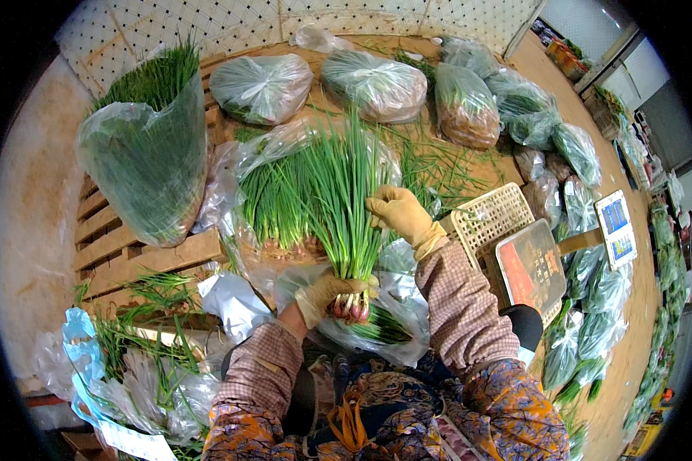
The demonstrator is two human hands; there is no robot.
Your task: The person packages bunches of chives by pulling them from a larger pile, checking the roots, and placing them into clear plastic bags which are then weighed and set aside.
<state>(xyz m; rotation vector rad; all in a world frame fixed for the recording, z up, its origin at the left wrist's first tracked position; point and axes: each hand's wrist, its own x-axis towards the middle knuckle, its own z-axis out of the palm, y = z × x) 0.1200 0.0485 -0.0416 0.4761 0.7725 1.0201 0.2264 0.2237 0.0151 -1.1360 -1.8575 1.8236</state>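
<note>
A bunch of spring onions point(350, 207) with long green leaves and reddish bulbs stands upright in front of me. My left hand point(323, 297), in a pale glove, is wrapped round it just above the bulbs. At the right edge of the leaves is my right hand point(404, 215), gloved too, its fingers curled closed; what they pinch, if anything, is hidden. Behind the bunch, more spring onions point(273, 203) lie in an opened clear plastic bag point(231, 188). Below my left hand, another clear bag point(407, 342) has green stalks in it.
A tall full bag point(146, 169) stands left on a wooden pallet point(150, 265). Filled bags point(373, 84) line the back and right. A cream plastic basket point(496, 215) and a scale with a display point(615, 229) stand right. Loose stalks and plastic point(150, 376) lie lower left.
</note>
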